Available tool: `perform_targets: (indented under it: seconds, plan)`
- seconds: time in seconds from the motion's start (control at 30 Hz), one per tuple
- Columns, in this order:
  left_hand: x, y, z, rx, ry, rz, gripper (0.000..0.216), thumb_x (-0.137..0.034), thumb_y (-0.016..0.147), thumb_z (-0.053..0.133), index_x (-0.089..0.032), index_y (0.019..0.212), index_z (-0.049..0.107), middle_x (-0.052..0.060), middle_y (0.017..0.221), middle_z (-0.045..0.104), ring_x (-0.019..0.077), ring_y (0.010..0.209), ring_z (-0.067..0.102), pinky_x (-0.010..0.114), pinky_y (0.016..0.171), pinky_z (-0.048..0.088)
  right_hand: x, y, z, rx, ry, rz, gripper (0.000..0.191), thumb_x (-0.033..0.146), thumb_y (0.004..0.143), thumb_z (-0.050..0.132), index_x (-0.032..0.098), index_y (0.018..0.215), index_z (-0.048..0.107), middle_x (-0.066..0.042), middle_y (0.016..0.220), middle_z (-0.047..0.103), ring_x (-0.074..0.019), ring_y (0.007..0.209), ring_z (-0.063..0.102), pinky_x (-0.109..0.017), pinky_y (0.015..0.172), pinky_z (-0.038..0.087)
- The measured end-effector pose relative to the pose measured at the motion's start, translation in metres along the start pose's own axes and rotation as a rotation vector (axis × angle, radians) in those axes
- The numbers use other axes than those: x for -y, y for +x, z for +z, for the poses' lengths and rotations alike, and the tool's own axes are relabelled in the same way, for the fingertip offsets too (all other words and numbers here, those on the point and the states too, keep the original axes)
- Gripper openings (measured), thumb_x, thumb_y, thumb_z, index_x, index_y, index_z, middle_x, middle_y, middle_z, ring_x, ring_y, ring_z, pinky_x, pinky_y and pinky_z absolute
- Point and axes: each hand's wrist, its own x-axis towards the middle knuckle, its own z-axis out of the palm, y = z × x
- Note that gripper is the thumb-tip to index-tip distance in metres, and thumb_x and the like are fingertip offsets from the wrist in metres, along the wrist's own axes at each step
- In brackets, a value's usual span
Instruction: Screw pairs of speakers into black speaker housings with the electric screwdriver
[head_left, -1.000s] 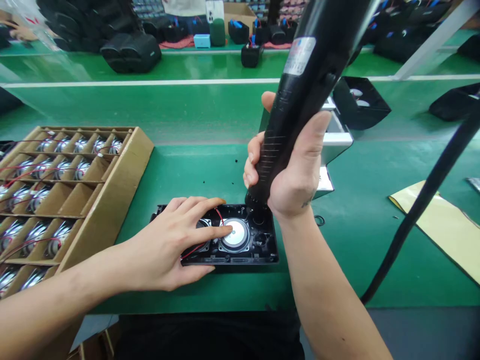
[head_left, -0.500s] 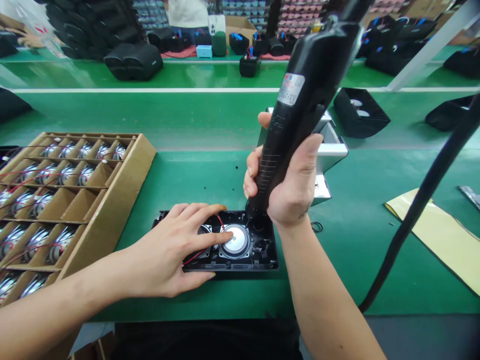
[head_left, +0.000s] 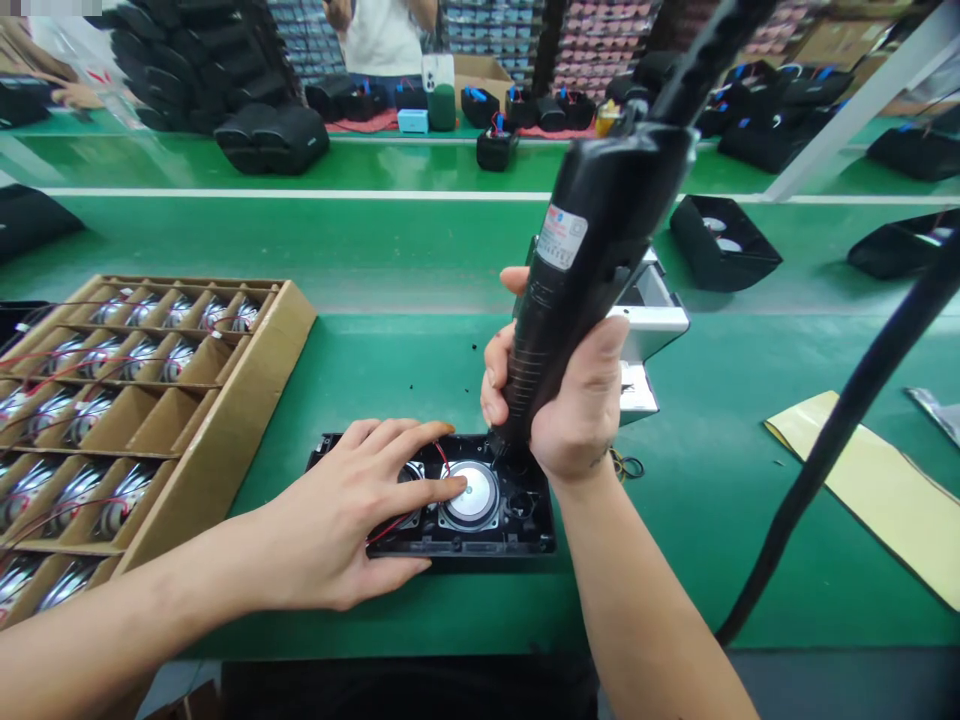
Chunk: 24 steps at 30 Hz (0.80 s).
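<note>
A black driver tool [head_left: 551,315] is gripped in the closed right hand [head_left: 577,415] and held tilted, its lower end by the rear right corner of a round speaker [head_left: 476,508]. This speaker is seated in a black casing [head_left: 534,528], laid open side up on the green counter [head_left: 360,370]. The left hand [head_left: 367,505] is open and spread over the casing, one fingertip rested on the speaker's silver back. A second speaker [head_left: 412,473] is partly covered by it. Further left, a cardboard divider box [head_left: 240,430] is noted.
</note>
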Motion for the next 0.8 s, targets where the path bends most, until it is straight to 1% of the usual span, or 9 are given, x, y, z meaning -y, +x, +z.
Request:
perform_targets:
  seconds: [0.1, 0.23, 0.37, 0.43, 0.53, 0.63, 0.73, 0.77, 0.8]
  plan:
    - [0.001, 0.000, 0.001, 0.016, -0.017, -0.007, 0.063, -0.037, 0.088, 0.075, -0.036, 0.149, 0.058, 0.010, 0.168, 0.036, 0.0416, 0.141, 0.047, 0.058, 0.106, 0.042, 0.002, -0.004, 0.000, 0.039, 0.023, 0.003, 0.058, 0.076, 0.098, 0.047, 0.030, 0.126, 0.067, 0.003, 0.070, 0.061, -0.0106, 0.044, 0.052, -0.027, 0.037, 0.040]
    - [0.000, -0.001, 0.001, 0.015, -0.022, 0.000, 0.062, -0.037, 0.089, 0.074, -0.036, 0.149, 0.058, 0.011, 0.167, 0.037, 0.0421, 0.141, 0.046, 0.060, 0.107, 0.041, -0.001, -0.012, -0.001, 0.060, 0.028, 0.000, 0.062, 0.079, 0.097, 0.045, 0.029, 0.128, 0.065, 0.004, 0.070, 0.060, -0.0095, 0.043, 0.050, -0.025, 0.037, 0.039]
    - [-0.001, -0.002, 0.002, 0.008, -0.041, -0.018, 0.061, -0.034, 0.088, 0.075, -0.034, 0.147, 0.059, 0.012, 0.167, 0.037, 0.0410, 0.141, 0.046, 0.062, 0.111, 0.039, -0.009, -0.020, -0.004, 0.081, -0.031, -0.002, 0.051, 0.069, 0.102, 0.047, 0.027, 0.122, 0.066, 0.002, 0.072, 0.061, -0.0104, 0.045, 0.052, -0.027, 0.041, 0.040]
    - [-0.001, -0.002, 0.003, 0.002, -0.047, -0.025, 0.062, -0.033, 0.087, 0.075, -0.034, 0.147, 0.059, 0.012, 0.167, 0.038, 0.0410, 0.140, 0.047, 0.062, 0.111, 0.039, -0.010, -0.020, -0.006, 0.071, -0.014, 0.003, 0.052, 0.069, 0.101, 0.048, 0.026, 0.123, 0.066, 0.002, 0.073, 0.062, -0.0110, 0.046, 0.053, -0.027, 0.040, 0.039]
    - [-0.001, -0.001, 0.004, 0.009, -0.049, -0.024, 0.063, -0.033, 0.087, 0.075, -0.035, 0.148, 0.059, 0.013, 0.167, 0.038, 0.0421, 0.139, 0.048, 0.063, 0.109, 0.041, -0.001, -0.014, -0.006, -0.033, 0.029, -0.013, 0.062, 0.075, 0.097, 0.048, 0.026, 0.132, 0.061, 0.004, 0.071, 0.061, -0.0108, 0.042, 0.051, -0.026, 0.036, 0.038]
    - [0.000, -0.005, 0.000, 0.042, -0.060, -0.038, 0.065, -0.035, 0.089, 0.076, -0.037, 0.150, 0.057, 0.011, 0.169, 0.035, 0.0431, 0.142, 0.045, 0.066, 0.111, 0.041, 0.014, -0.010, -0.005, -0.125, 0.027, -0.059, 0.067, 0.079, 0.097, 0.043, 0.026, 0.133, 0.061, 0.005, 0.068, 0.059, -0.0101, 0.041, 0.048, -0.025, 0.035, 0.038]
    - [-0.001, -0.007, -0.012, 0.074, -0.121, -0.050, 0.068, -0.049, 0.092, 0.077, -0.036, 0.154, 0.053, 0.011, 0.174, 0.026, 0.0438, 0.150, 0.036, 0.067, 0.113, 0.042, 0.030, -0.009, -0.006, -0.175, 0.033, -0.103, 0.069, 0.082, 0.095, 0.043, 0.028, 0.132, 0.064, 0.005, 0.067, 0.061, -0.0106, 0.039, 0.048, -0.025, 0.034, 0.038]
    - [-0.002, -0.004, -0.018, 0.059, -0.136, -0.060, 0.062, -0.050, 0.096, 0.072, -0.035, 0.154, 0.053, 0.011, 0.175, 0.025, 0.0424, 0.152, 0.034, 0.065, 0.114, 0.042, 0.036, -0.010, -0.008, -0.196, 0.042, -0.117, 0.070, 0.083, 0.094, 0.042, 0.029, 0.131, 0.065, 0.005, 0.066, 0.061, -0.0111, 0.038, 0.048, -0.026, 0.033, 0.039]
    - [-0.003, 0.001, -0.024, 0.024, -0.137, -0.072, 0.052, -0.047, 0.102, 0.065, -0.034, 0.151, 0.056, 0.011, 0.174, 0.027, 0.0402, 0.153, 0.034, 0.064, 0.114, 0.043, 0.042, -0.010, -0.010, -0.223, 0.051, -0.133, 0.070, 0.084, 0.093, 0.042, 0.030, 0.130, 0.066, 0.005, 0.065, 0.061, -0.0114, 0.037, 0.048, -0.026, 0.033, 0.039]
